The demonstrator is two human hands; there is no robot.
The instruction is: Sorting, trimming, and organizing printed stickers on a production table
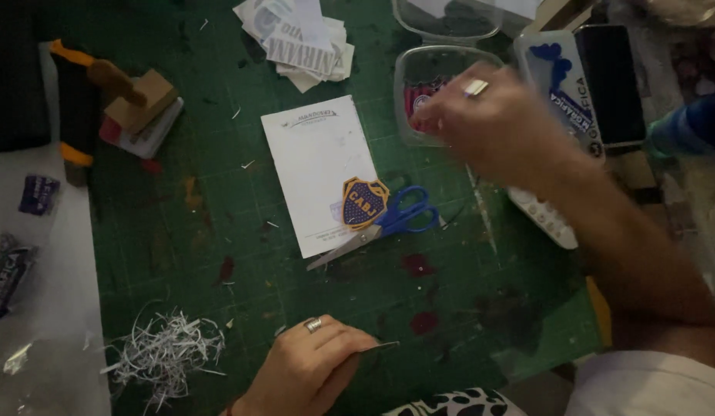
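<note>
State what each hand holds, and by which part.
Left hand pinches a thin dark strip by its near end. Right hand, blurred, reaches over a clear plastic container; any hold cannot be told.

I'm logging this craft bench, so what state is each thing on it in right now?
Scissors: blades closed, lying flat on the mat, nobody holding them.
Shield badge: cut out, lying on the white sheet.
Clear container: open, no lid on.
Paper shreds: loose pile.
Right hand: blurred, over the container.
Left hand: pinching a thin strip.
</note>
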